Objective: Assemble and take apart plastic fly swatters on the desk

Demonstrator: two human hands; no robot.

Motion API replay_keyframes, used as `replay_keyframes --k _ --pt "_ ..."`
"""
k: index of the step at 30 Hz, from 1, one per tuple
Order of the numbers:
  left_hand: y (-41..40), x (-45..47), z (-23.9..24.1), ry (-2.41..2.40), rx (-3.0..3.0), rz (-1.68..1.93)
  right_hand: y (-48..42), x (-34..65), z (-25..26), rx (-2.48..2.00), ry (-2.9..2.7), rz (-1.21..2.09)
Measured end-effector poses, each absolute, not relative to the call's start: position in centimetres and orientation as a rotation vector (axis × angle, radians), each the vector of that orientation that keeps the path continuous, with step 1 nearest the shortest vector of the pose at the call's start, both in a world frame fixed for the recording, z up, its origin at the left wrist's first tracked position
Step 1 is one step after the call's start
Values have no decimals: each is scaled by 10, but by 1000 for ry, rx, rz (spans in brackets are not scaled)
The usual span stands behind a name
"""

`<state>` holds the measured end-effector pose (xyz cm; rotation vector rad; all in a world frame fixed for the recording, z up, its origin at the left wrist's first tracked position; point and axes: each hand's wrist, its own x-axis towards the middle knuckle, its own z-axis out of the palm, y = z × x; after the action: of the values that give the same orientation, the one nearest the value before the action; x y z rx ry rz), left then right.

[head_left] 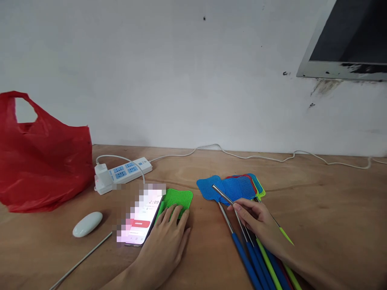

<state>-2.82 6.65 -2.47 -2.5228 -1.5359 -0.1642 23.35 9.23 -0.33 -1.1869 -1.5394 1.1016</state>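
Observation:
My left hand [165, 241] lies on the table beside the phone [145, 217], its fingers stretched out over a green mesh fly swatter head [179, 197]. A green handle [160, 212] shows between that hand and the phone. In my right hand [256, 219], a thin silver metal rod [222, 194] is pinched between thumb and fingers, its tip pointing up and left; the rod's other end is hidden by the hand. Beneath it lie several fly swatters with overlapping blue heads [236, 189], red and yellow-green edges behind them, and blue handles [246, 257] and yellow-green handles [269, 264] towards me.
A red plastic bag [45, 161] stands at the left. Near it are a white power strip [130, 171] with a plugged-in charger [103, 176] and a white oval object [87, 224]. A white cable [248, 156] runs along the wall across the wooden table [332, 213].

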Motion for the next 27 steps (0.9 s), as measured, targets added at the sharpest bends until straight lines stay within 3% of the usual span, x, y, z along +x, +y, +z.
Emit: replay_keyframes --k 15,27 --pt "69 -35 -39 -1455 -2579 -427 90 234 -5 -1192 -1603 1015" --pt "67 -30 -34 -1484 -2567 -349 88 233 -6 -1203 -1627 999"
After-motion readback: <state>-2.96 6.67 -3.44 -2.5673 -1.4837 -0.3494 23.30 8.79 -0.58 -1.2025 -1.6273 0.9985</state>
